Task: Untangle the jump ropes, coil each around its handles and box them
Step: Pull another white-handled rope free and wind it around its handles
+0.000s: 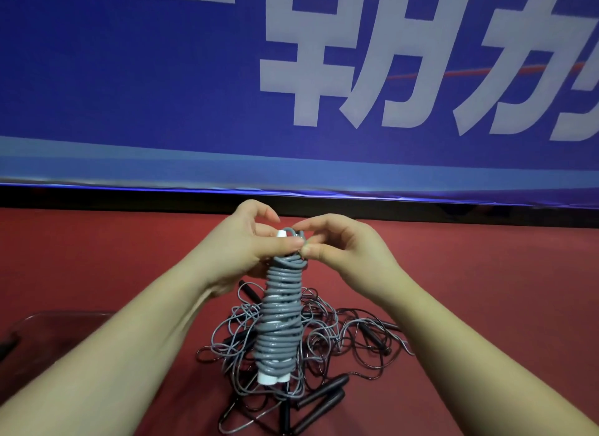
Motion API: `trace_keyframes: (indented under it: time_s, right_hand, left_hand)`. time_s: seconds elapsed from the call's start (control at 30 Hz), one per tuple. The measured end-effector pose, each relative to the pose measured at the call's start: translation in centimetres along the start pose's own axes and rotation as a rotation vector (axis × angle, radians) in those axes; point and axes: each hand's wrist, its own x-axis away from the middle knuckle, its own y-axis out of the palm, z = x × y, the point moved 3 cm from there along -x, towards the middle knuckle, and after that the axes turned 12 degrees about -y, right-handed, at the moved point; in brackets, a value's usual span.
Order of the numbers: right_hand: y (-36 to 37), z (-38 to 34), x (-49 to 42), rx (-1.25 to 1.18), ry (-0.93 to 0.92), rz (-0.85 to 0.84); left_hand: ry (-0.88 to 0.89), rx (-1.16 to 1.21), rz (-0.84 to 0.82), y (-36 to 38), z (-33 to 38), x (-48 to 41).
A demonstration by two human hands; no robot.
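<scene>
A grey jump rope (278, 322) is wound tightly round its two white handles and held upright above the red table (486, 289). My left hand (246, 244) grips the top of the bundle, thumb across the white handle end. My right hand (337, 244) pinches the grey rope end at the top right of the coil. Below the bundle lies a tangled pile of thin dark ropes (324, 345) with black handles (321, 393) on the table.
A clear plastic box (42, 332) sits at the left on the table, partly behind my left forearm. A blue banner (162, 95) with large white characters hangs behind the table's far edge.
</scene>
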Motion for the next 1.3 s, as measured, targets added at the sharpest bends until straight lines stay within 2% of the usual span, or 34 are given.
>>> trace_keyframes:
  time_s: [0.1,0.23,0.33,0.4,0.5,0.63,0.73,0.8,0.93,1.1,1.2,1.3]
  right_hand:
    - [-0.1,0.3,0.1,-0.015,0.013,0.025]
    - [-0.7,1.3,0.1,-0.075,0.079,0.15]
    - [-0.5,1.4,-0.1,-0.027,0.069,0.184]
    - [-0.2,1.3,-0.3,0.01,0.051,0.191]
    - [-0.5,1.0,-0.4,0.011,0.023,0.176]
    - [-1.3,-0.2,-0.9,-0.14,-0.038,0.165]
    - [-1.8,-0.8,-0.9,-0.159,-0.05,0.089]
    - [-1.7,-1.2,-0.7,-0.235,-0.075,0.108]
    - [-0.9,-1.4,-0.8,-0.496,-0.063,0.309]
    - [0.2,-0.9,-1.4,-0.688,0.059,0.417]
    - [0.5,-0.4,-1.1,-0.515,0.061,0.436]
    - [-0.2,-0.1,-0.9,-0.268,0.07,0.378]
  left_hand:
    - [0.016,-0.033,-0.013,0.5,0.0,0.1]
    - [0.06,-0.153,-0.106,0.8,-0.8,0.7]
    - [0.114,-0.396,-0.015,1.3,-1.8,0.6]
    - [0.135,-0.425,0.052,1.7,-2.0,0.6]
    - [0.136,-0.326,0.006,1.8,-1.5,0.8]
    - [0.036,0.098,-0.25,2.2,-0.8,1.4]
    - [0.054,0.154,-0.35,2.8,-0.2,2.0]
    - [0.058,0.18,-0.389,3.2,0.3,2.3]
    - [0.122,0.134,-0.333,3.9,0.9,2.1]
    - [0.125,0.048,-0.231,3.9,0.6,1.7]
    - [0.092,0.031,-0.17,3.6,-0.1,1.3]
    - [0.092,-0.046,-0.089,2.9,-0.7,0.7]
